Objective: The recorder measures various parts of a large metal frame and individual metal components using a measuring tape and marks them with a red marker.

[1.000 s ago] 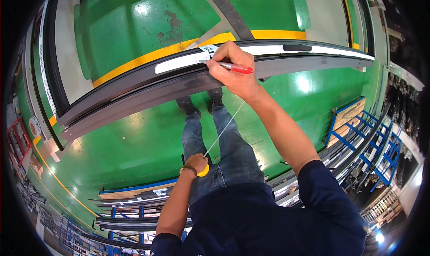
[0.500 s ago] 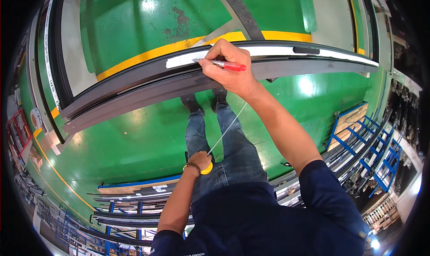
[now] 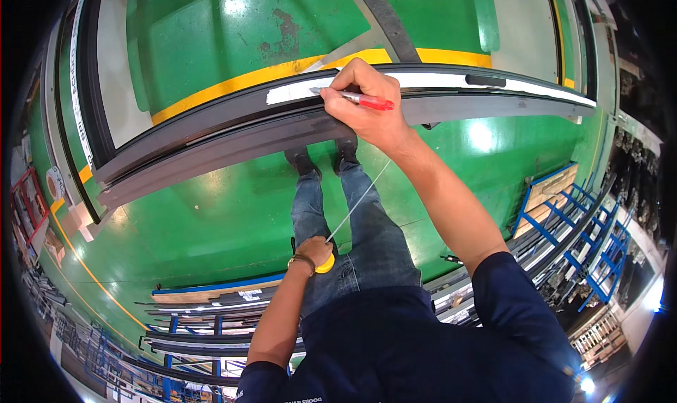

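Green-painted workshop floor (image 3: 233,212) is filling most of the view, crossed by a yellow stripe (image 3: 282,71) that is running behind a long dark metal profile (image 3: 211,131). That profile is lying across the upper part of the picture, curving with the lens, and a white strip of tape or label (image 3: 437,82) is running along its top face.

The person's right hand (image 3: 367,103) is resting on the profile, fingers curled tightly around a red marker (image 3: 363,100), whose tip is pointing left onto the white strip. The left hand (image 3: 315,251) is hanging lower, near the thigh, closed around a yellow tape measure case (image 3: 326,263); a thin blade or line (image 3: 360,202) is stretching from it up toward the right hand. A watch (image 3: 301,260) is sitting on the left wrist. Below, the person's jeans (image 3: 367,248) and dark shoes (image 3: 324,156) are standing on the floor just under the profile.

As for storage, blue metal racks (image 3: 564,220) are standing at the right, holding long dark profiles laid side by side, with a wooden board (image 3: 546,195) leaning among them. More racks (image 3: 190,311) at the lower left are carrying stacked lengths of similar bars. At the far left a red frame (image 3: 25,198) is standing near the wall; what it is holding cannot be told.
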### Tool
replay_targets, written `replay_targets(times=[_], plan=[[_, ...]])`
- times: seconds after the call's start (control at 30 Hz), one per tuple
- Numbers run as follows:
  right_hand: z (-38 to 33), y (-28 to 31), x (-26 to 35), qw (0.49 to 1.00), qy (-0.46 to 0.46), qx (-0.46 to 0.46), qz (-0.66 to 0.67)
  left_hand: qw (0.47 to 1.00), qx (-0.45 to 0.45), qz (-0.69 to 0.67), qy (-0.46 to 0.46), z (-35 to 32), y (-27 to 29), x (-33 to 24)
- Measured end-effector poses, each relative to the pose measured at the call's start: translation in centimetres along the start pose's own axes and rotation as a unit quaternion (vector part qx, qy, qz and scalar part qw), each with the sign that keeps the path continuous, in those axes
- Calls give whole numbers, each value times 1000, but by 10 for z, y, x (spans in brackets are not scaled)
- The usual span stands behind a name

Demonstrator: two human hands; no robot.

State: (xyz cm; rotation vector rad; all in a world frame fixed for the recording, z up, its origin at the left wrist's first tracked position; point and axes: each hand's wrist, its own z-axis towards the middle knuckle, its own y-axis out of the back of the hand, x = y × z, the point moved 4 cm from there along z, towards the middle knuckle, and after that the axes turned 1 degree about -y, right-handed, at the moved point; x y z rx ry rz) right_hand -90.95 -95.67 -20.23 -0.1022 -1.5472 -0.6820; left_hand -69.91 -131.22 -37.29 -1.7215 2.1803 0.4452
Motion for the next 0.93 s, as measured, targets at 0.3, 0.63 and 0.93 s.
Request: replay_targets(times=[0.3, 0.63, 0.93], plan=[[-2, 2, -2, 1000, 14, -4, -10, 1000, 13, 5, -16, -5, 11, -12], [-2, 0, -5, 1000, 2, -11, 17, 1000, -1, 0, -12, -4, 8, -9], [-2, -3, -1, 1000, -13, -6, 18, 1000, 4, -5, 14, 5, -6, 5]])
